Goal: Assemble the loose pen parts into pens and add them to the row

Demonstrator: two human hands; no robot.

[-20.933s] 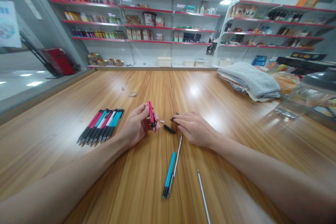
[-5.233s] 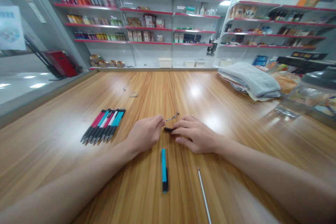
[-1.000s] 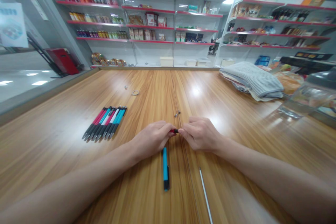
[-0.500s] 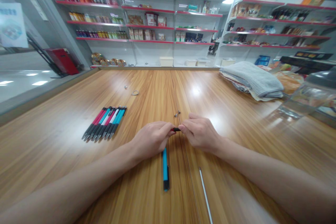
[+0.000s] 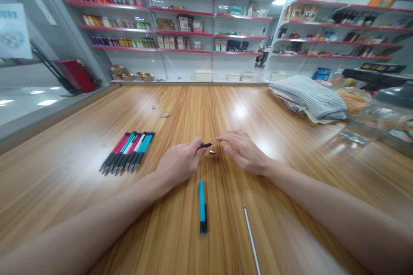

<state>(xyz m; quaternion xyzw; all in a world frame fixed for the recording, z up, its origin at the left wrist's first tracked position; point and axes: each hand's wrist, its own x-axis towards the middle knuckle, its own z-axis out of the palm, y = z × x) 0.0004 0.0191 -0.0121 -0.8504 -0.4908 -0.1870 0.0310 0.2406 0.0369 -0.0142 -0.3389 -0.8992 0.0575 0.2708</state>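
My left hand (image 5: 180, 161) is closed on a pen (image 5: 204, 146), whose black grip and a bit of red show past the fingers; the rest is hidden. Just across from the pen's front end, my right hand (image 5: 245, 152) is open with its fingers stretched out, holding nothing I can see. A small silver cone-shaped pen tip (image 5: 212, 152) is just below the black grip. Closer to me, a blue pen barrel (image 5: 202, 206) with a black clip lies on the wooden table. A thin white ink refill (image 5: 251, 240) rests to its right.
Several red, blue and white pens (image 5: 127, 152) lie side by side at left. Farther back are a small ring (image 5: 164, 114) and a tiny metal piece (image 5: 153, 107). Folded cloth (image 5: 308, 99) and a clear water container (image 5: 371, 120) stand at right. Stocked shelves line the back.
My hands have come apart: the right has let go of the pen and opened, while the left has drawn slightly left and up with it. A silver tip now shows beneath the grip.
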